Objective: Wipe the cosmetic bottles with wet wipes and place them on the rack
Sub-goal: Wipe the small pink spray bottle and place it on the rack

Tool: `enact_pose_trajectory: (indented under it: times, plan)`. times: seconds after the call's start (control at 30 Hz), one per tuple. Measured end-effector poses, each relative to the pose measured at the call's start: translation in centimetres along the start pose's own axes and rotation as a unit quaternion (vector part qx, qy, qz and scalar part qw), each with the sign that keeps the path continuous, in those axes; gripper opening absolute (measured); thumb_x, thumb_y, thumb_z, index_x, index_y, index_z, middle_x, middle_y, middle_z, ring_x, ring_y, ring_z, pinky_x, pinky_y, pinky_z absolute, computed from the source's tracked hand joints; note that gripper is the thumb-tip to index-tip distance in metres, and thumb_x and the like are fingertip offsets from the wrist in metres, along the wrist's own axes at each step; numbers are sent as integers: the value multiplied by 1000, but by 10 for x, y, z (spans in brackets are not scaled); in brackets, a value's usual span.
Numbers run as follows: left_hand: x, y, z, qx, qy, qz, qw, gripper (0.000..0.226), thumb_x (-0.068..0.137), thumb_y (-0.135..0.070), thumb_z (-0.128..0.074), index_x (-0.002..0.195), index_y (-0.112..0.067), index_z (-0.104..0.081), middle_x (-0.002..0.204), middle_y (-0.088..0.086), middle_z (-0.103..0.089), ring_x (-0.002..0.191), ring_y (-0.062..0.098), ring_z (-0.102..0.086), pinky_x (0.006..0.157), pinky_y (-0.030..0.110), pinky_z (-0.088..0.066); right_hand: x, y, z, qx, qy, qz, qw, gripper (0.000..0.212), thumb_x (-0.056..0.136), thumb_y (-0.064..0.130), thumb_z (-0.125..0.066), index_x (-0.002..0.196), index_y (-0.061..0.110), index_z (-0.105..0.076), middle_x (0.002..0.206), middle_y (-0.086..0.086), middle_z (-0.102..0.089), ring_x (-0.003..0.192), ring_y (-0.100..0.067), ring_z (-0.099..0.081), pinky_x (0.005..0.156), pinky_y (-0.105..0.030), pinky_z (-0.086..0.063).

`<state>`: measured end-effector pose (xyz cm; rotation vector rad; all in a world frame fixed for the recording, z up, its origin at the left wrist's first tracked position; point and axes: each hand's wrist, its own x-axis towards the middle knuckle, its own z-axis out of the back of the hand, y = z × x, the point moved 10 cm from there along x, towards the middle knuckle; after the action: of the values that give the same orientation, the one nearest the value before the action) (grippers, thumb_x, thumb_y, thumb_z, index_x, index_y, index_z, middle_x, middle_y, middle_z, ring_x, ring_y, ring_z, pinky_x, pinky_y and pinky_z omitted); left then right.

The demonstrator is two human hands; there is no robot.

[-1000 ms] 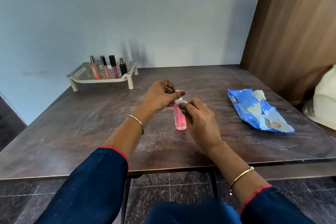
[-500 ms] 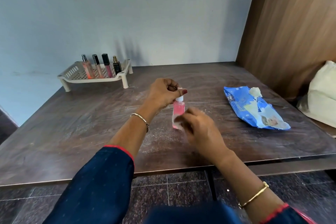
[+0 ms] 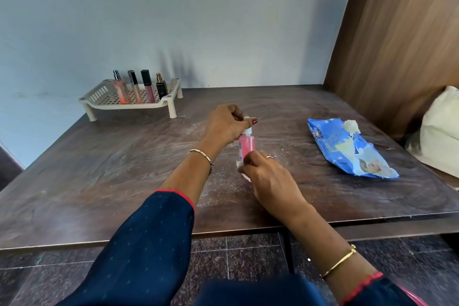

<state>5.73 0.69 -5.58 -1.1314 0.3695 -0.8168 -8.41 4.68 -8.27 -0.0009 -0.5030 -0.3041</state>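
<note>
Near the middle of the table stood the pink bottle, held roughly upright with its white cap at the top; I could not tell whether its base touched the wood. The person's left hand gripped it from the left, fingers and thumb curled tight round the cap and neck. The right hand came in from the near side, its fingers closed on a white wet wipe and pressing it against the bottle's lower part, so that only a crumpled edge of the wipe showed at the left of the knuckles. Both forearms wore thin bangles and dark blue sleeves with red trim.

Well to the right lay a blue pack of wipes, flat on the table, with a tuft of white wipe poking from its far end. At the far left corner sat the cream rack, and on it a row of four small bottles stood upright, side by side. A pale cloth bundle rested beyond the table's right edge, against the wooden panel.
</note>
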Motion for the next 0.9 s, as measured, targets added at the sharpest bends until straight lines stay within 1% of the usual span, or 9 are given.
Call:
enact_pose_trajectory:
  times: [0.1,0.2,0.37,0.47,0.53,0.6,0.7,0.8,0.9]
  plan:
    - [1,1,0,0,3,9,1000,28,72,-31,-82,72,-18,-58,77,9,-70,82,31,-71,73,48,-59,-1,0,-7,13,27,3,1000,28,75,-8,-65,96,9,-69,103,-5,-57,75,-27,-59,56,-37,-50]
    - [2,3,3,0,-1,21,1000,28,74,-30,-81,73,-17,-56,74,8,-68,81,33,-71,73,48,-59,3,-3,-4,19,22,-1,1000,28,74,-7,-69,96,11,-70,102,-2,-56,78,-24,-57,55,-32,-45]
    - [1,0,0,-2,7,4,1000,27,71,-29,-83,71,-17,-59,66,4,-63,67,25,-63,75,49,-58,32,-18,20,52,-56,-25,997,29,75,-3,-72,100,12,-70,106,-3,-60,83,-25,-60,59,-35,-52]
    - [2,1,1,-11,2,-1,1000,27,69,-29,-84,69,-18,-60,60,0,-58,63,20,-58,76,44,-59,40,-22,27,40,-86,-31,995,30,82,1,-68,108,17,-68,113,-3,-60,87,-24,-58,61,-31,-47]
    - [0,0,1,-27,12,-3,1000,25,73,-24,-82,73,-15,-59,61,0,-57,62,18,-56,72,37,-56,36,-20,25,35,-87,-27,995,32,82,1,-67,110,17,-67,112,-3,-59,87,-24,-56,60,-33,-47]
    - [-4,-1,0,-37,25,-7,999,21,77,-20,-79,79,-11,-60,65,2,-58,64,19,-58,69,37,-55,27,-15,18,35,-78,-12,996,31,79,-1,-69,106,13,-68,109,-4,-59,84,-25,-56,59,-35,-48]
    - [-8,1,4,-58,33,2,998,21,82,-17,-74,91,-3,-61,74,9,-61,71,24,-62,70,42,-59,10,-6,5,48,-42,-1,998,29,75,-5,-71,100,11,-70,103,-3,-59,78,-25,-59,55,-35,-49]
    - [-9,6,9,-76,41,16,996,19,84,-16,-72,94,-4,-59,77,8,-61,65,17,-62,58,29,-58,-2,0,-7,50,-1,-1,999,24,77,-4,-69,96,11,-72,101,-1,-60,76,-25,-59,56,-35,-51]
    - [-12,10,15,-89,49,14,995,23,85,-17,-71,102,-3,-62,81,6,-62,69,14,-62,59,24,-57,-2,-1,-10,70,11,-11,997,25,81,-4,-65,100,11,-72,105,-1,-59,83,-25,-61,65,-37,-54]
